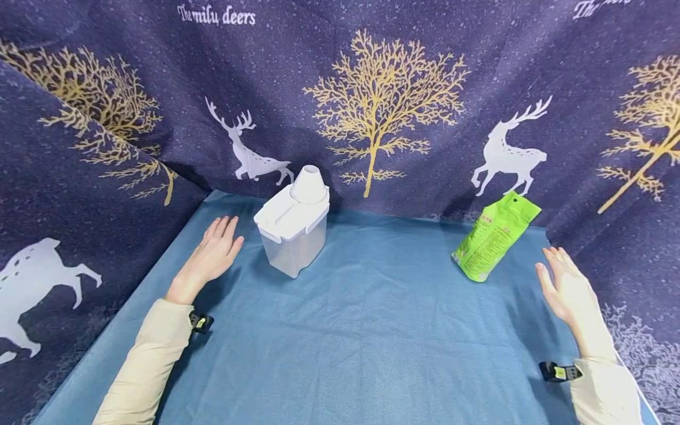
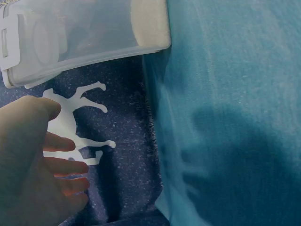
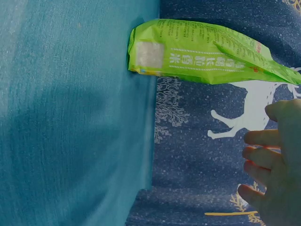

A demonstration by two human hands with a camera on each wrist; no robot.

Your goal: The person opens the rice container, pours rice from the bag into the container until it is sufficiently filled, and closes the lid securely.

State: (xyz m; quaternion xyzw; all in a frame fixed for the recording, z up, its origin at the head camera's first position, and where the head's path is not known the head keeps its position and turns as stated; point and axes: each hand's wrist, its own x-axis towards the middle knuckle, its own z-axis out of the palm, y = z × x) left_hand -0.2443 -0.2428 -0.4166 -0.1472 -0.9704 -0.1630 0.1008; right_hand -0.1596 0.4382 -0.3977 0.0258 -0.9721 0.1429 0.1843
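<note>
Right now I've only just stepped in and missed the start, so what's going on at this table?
A person has both hands held open above a blue cloth, holding nothing. The left hand hovers just beside a clear plastic container with a white lid and spout, not touching it. The right hand is near a green bag that stands leaning at the back right, also apart from it. A dark backdrop with deer and trees hangs behind.
</note>
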